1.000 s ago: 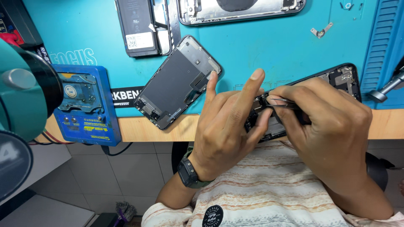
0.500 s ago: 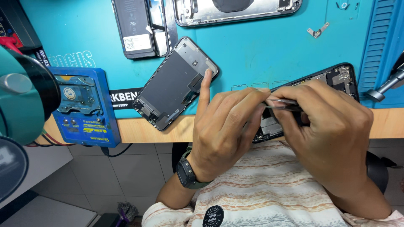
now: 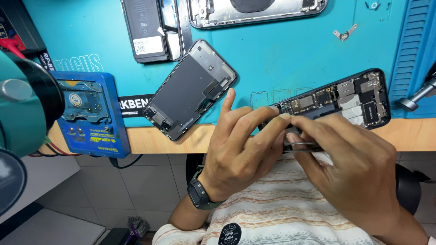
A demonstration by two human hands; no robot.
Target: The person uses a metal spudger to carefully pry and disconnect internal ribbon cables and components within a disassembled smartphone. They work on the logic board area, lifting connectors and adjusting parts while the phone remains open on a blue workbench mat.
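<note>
- Left hand (image 3: 240,149) sits on the near end of the open phone (image 3: 345,97), fingertips (image 3: 274,111) pressing on its edge. It's steadying the phone rather than wrapping around it, and the index finger sticks up on its own.
- Right hand (image 3: 349,159) is pinched tight on thin metal tweezers (image 3: 302,146), held low, right at the phone's near end. Can't see the tips, the left hand's fingers cover them.
- The phone lies tilted at the mat's (image 3: 281,54) front edge, guts showing, partly hanging over the wooden bench (image 3: 150,138) strip.
- Just left of the hands there's a detached screen (image 3: 190,88), face down, also angled.
- Further back: a battery (image 3: 145,29) and a silver back housing (image 3: 254,11).
- Far left, a blue fixture (image 3: 93,113) sits at the bench edge, next to a big teal round thing (image 3: 22,109), blurry.
- Small metal bracket (image 3: 345,33) lies loose on the mat, well apart from everything.
- Dark watch (image 3: 196,193) on the left wrist.
</note>
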